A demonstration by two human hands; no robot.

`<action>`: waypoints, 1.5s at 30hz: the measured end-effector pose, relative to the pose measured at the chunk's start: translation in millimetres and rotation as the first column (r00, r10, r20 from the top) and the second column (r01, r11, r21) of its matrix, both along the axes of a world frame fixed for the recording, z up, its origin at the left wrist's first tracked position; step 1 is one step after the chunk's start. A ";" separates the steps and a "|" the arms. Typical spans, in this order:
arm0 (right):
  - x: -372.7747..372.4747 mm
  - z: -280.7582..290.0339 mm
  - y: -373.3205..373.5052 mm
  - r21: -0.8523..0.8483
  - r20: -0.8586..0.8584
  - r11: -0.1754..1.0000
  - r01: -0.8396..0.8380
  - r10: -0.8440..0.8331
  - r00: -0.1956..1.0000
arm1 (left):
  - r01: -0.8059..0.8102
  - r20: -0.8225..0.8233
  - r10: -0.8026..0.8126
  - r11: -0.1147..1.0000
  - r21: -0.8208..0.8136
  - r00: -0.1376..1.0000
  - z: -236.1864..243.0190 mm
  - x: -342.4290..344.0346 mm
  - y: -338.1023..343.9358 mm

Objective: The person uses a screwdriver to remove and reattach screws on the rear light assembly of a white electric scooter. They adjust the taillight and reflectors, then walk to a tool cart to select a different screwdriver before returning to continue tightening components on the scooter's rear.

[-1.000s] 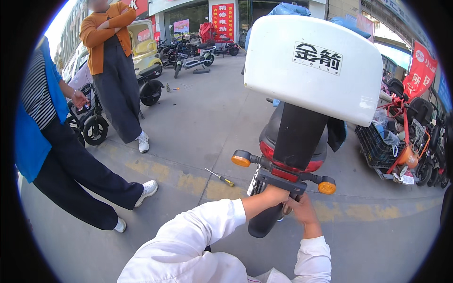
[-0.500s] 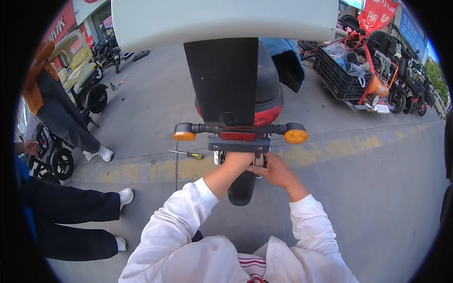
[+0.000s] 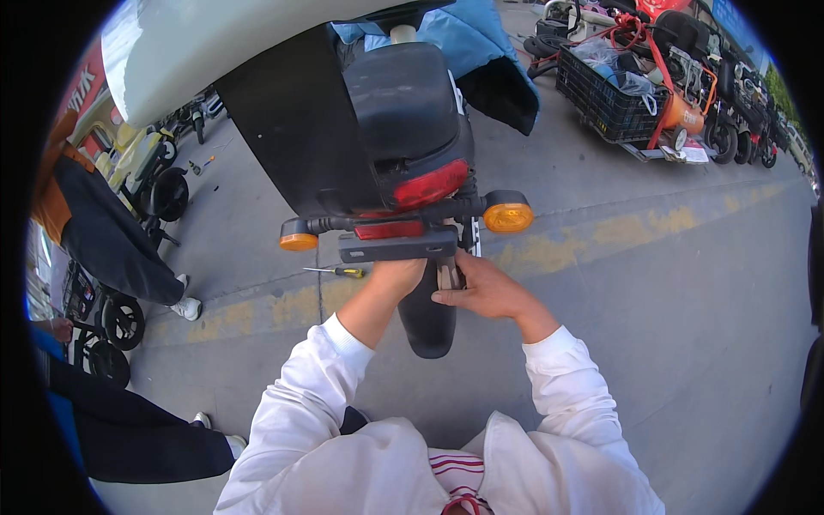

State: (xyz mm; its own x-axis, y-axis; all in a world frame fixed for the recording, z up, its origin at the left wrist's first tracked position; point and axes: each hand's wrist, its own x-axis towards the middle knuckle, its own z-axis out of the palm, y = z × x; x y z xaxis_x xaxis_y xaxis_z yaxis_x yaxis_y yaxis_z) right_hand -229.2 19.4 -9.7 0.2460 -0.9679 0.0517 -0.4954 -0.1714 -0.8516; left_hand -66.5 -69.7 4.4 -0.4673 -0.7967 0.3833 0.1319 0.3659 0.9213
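Observation:
The rear end of an electric scooter is in front of me, with its black mudguard (image 3: 427,326) pointing toward me. A dark bar-shaped bracket (image 3: 399,245) sits beneath a red reflector (image 3: 390,230), between two orange turn signals (image 3: 508,213). My left hand (image 3: 399,275) reaches up under this bracket, its fingers hidden behind it. My right hand (image 3: 485,287) is closed on a small greyish piece (image 3: 447,275) just below the bracket's right end, the thumb pressing its lower part. What kind of piece it is cannot be made out.
A yellow-handled screwdriver (image 3: 345,272) lies on the pavement left of the scooter. Two people stand at the left, one in dark trousers (image 3: 116,227). A black crate (image 3: 605,99) on a cart is at the far right. A white panel (image 3: 197,47) overhangs the scooter.
The view has swung, so the white panel and black flap slant left and more of the seat and tail light shows. Both hands stay under the bracket; the greyish piece shows more plainly.

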 end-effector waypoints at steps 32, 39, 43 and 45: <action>43.8 -31.0 -35.4 -0.436 0.476 0.695 0.571 -0.360 0.802 | 0.005 -0.005 -0.005 0.996 -0.086 1.000 -12.9 11.0 -14.9; 56.5 -23.2 -14.1 -0.181 0.463 0.870 0.458 -0.335 0.821 | -0.048 0.198 0.067 0.994 -0.098 0.978 -22.4 16.8 -19.5; 73.6 -16.7 -10.8 -0.034 0.564 0.915 0.401 -0.314 0.764 | -0.028 0.170 0.027 1.000 0.001 0.985 -7.9 20.6 -9.0; 80.9 -20.5 -15.8 -0.047 0.597 0.911 0.409 -0.303 0.743 | -0.008 0.111 -0.003 0.995 0.097 0.994 -4.2 21.2 -7.7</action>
State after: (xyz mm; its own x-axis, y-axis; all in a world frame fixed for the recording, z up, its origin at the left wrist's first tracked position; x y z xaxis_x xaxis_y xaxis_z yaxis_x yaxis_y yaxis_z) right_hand -148.3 3.6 -30.2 -0.2407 -0.9422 0.2333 0.0130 -0.2434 -0.9698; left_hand -45.3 -77.4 0.2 -0.5009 -0.8288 0.2495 0.0259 0.2738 0.9614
